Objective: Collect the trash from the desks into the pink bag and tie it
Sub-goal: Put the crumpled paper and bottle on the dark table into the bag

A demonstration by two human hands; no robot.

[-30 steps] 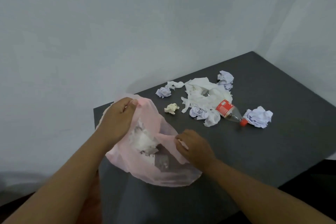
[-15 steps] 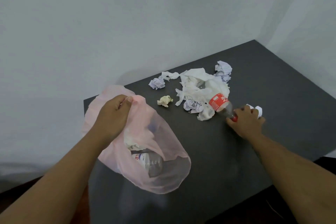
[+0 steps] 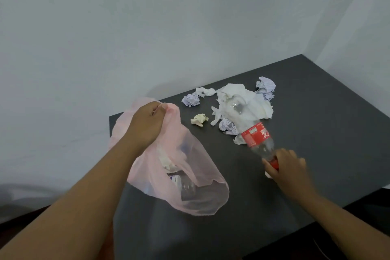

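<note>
Desk dark, wall white | left hand grips pink bag | right hand grips bottle

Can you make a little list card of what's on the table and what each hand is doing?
Left hand: grips the rim of the pink bag, mouth open
Right hand: grips the plastic bottle near its red cap
Inside bag: clear bottle, white paper
On desk: white tissue, crumpled paper balls, yellowish scrap
</note>
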